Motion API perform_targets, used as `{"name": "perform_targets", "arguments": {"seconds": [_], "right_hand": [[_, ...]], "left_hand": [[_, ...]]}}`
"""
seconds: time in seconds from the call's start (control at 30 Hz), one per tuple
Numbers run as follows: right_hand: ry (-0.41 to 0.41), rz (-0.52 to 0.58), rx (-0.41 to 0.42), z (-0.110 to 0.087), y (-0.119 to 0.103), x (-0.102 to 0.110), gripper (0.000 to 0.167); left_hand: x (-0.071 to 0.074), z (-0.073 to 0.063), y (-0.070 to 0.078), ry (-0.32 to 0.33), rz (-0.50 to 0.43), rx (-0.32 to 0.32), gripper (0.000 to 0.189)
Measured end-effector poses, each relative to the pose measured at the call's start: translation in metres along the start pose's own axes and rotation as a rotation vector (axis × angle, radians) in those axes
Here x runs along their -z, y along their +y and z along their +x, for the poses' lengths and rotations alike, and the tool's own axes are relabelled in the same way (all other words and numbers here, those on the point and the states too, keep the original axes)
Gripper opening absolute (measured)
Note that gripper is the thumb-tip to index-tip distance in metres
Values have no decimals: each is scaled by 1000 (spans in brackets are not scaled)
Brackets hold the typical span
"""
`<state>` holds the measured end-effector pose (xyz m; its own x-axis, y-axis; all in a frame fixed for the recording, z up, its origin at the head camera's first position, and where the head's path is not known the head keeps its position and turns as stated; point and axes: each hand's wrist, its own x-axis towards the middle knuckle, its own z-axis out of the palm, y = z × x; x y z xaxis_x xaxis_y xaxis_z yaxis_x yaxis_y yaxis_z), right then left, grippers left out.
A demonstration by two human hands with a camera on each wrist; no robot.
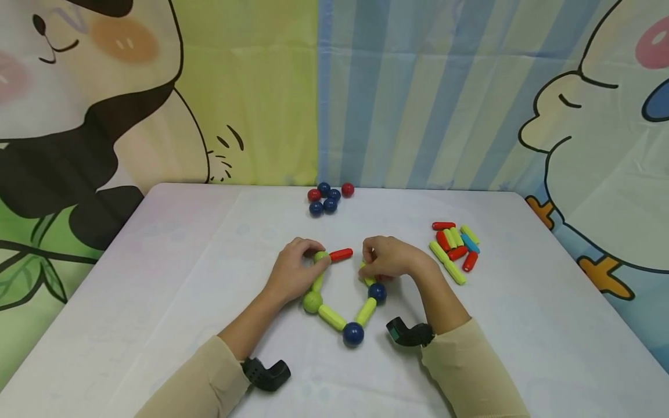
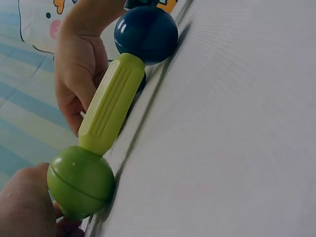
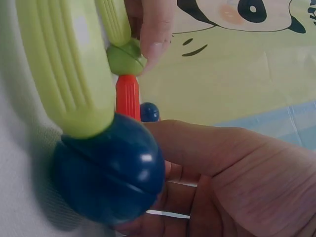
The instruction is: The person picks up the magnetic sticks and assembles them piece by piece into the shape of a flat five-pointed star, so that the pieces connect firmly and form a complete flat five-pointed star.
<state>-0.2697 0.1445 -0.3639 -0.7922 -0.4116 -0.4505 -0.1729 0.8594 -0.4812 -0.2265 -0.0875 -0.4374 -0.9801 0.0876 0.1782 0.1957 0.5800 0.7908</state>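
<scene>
On the table lies an unclosed ring of magnetic-looking rods and balls. My left hand [image 1: 292,271] grips the green ball [image 1: 320,255] at its upper left, from which a red rod [image 1: 341,255] sticks out rightward. Down that side come a yellow-green rod [image 1: 317,283], another green ball [image 1: 312,302] and a further rod [image 1: 332,318]. A blue ball [image 1: 353,335] forms the near corner. On the right side, my right hand [image 1: 391,256] pinches the yellow-green rod [image 1: 370,281] joined to a second blue ball [image 1: 377,293], large in the right wrist view; its fingers partly hide that rod.
Several loose blue and red balls [image 1: 330,205] sit near the table's far edge. To the right lies a pile of red, yellow-green and blue rods [image 1: 457,251]. A cartoon-printed curtain [image 1: 407,93] hangs behind the white table [image 1: 209,261].
</scene>
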Motion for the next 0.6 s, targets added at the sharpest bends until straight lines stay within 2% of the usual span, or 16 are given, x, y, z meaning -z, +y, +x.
{"name": "perform_targets", "arguments": {"seconds": [0.17, 0.3, 0.4, 0.6], "right_hand": [[27, -2, 17, 4, 2, 1, 26], [60, -14, 19, 6, 0, 5, 25], [106, -14, 31, 10, -1, 11, 27], [168, 70, 33, 23, 0, 28, 33]], "left_hand": [[0, 0, -1, 18, 11, 0, 27], [-1, 1, -3, 17, 78, -38, 35], [-2, 2, -3, 14, 111, -67, 33], [-3, 1, -1, 28, 100, -66, 25]]}}
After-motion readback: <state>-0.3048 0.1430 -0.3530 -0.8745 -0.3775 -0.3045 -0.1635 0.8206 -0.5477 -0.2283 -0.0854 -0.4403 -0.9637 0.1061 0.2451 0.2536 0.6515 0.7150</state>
